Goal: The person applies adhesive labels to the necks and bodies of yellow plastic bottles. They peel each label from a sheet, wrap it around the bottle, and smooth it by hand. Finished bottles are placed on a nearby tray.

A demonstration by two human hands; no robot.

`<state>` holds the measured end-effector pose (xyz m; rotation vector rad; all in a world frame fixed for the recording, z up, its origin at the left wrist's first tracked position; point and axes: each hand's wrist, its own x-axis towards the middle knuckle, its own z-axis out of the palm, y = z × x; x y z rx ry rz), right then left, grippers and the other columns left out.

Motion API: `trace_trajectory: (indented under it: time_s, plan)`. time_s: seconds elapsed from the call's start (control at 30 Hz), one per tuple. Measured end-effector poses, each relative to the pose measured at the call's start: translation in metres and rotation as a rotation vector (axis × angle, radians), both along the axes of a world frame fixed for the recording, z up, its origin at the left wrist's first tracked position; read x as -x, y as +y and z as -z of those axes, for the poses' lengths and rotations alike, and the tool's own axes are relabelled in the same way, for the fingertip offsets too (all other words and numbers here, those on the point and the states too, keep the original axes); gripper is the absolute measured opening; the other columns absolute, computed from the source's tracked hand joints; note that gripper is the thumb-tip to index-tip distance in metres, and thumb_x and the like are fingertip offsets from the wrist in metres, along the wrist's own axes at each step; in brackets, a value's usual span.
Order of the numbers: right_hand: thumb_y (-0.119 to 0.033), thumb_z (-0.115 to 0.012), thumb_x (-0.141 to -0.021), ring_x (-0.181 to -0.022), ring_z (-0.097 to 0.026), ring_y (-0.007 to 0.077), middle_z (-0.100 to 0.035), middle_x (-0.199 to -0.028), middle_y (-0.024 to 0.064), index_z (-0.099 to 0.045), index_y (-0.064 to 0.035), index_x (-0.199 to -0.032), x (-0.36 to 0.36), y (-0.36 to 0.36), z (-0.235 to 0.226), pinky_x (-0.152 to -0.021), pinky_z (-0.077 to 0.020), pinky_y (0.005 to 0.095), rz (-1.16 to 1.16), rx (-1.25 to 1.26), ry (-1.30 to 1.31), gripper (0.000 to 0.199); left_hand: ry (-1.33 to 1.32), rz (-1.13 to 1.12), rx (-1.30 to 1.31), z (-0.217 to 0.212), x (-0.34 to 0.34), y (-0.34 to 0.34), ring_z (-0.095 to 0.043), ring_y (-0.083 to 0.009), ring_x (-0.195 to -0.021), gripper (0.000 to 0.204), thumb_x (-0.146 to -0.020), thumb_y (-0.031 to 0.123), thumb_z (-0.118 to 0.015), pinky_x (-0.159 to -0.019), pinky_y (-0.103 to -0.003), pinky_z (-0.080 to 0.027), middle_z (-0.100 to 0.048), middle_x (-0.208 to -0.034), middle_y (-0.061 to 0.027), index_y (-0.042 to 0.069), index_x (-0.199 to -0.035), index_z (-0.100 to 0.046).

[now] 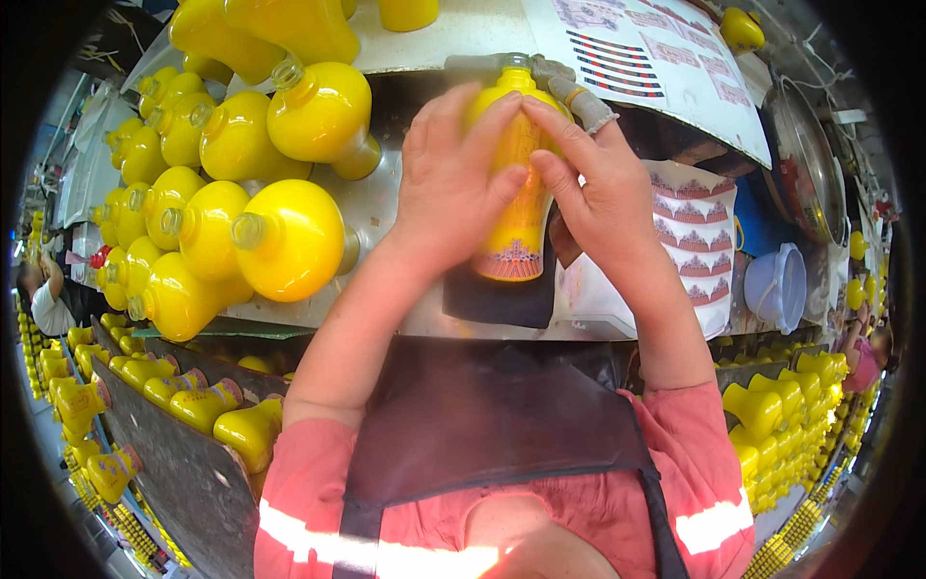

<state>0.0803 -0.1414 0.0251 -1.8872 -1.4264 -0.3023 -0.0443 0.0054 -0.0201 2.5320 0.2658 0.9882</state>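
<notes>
A glossy yellow bottle (513, 232) lies in front of me, its clear glass neck pointing away and a coloured decal band round its near end. My left hand (446, 164) rests on its left side, fingers stretched and apart, partly blurred, with the thumb across the bottle. From the right, my right hand (603, 183) holds the bottle, index finger and thumb on its upper surface. Grey cloth covers (582, 104) appear on my right hand's farther fingers, beside the neck; their far ends are hard to make out. A dark pad (502, 304) lies beneath the bottle.
Several round-bodied yellow bottles (289, 241) lie stacked at left. Printed decal sheets (696, 246) lie at right, more on a white board (617, 48) at the far side. A pale bucket (776, 288) stands at right. Racks of yellow bottles (786, 415) flank me; other people work at both edges.
</notes>
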Motion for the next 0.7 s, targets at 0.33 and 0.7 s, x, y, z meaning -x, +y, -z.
trace_trajectory:
  time_s: [0.33,0.7]
  plan:
    - [-0.027,-0.066,-0.099,-0.081,-0.064,0.034,-0.061,-0.097,0.0178,-0.058,-0.0253,-0.149,-0.005,0.0,-0.003,-0.072,-0.0538,0.04,0.047,0.232,0.023,0.05,-0.065,0.007,-0.037,0.007,-0.007,0.006,-0.047,-0.0448,-0.128,0.073,-0.092,0.046,-0.067,-0.112,-0.052,-0.037,-0.049,-0.142,-0.0223,0.007,-0.15,-0.047]
    - [-0.027,-0.072,-0.091,-0.086,-0.065,0.0182,-0.053,-0.149,0.0214,-0.021,-0.0057,-0.166,0.002,-0.032,0.038,-0.082,-0.0539,0.0309,-0.009,0.197,0.78,0.094,-0.059,0.27,0.798,0.04,0.023,-0.005,-0.032,-0.0392,-0.148,0.082,-0.1,0.04,-0.061,-0.124,-0.05,-0.026,-0.028,-0.161,-0.0211,0.003,-0.163,-0.023]
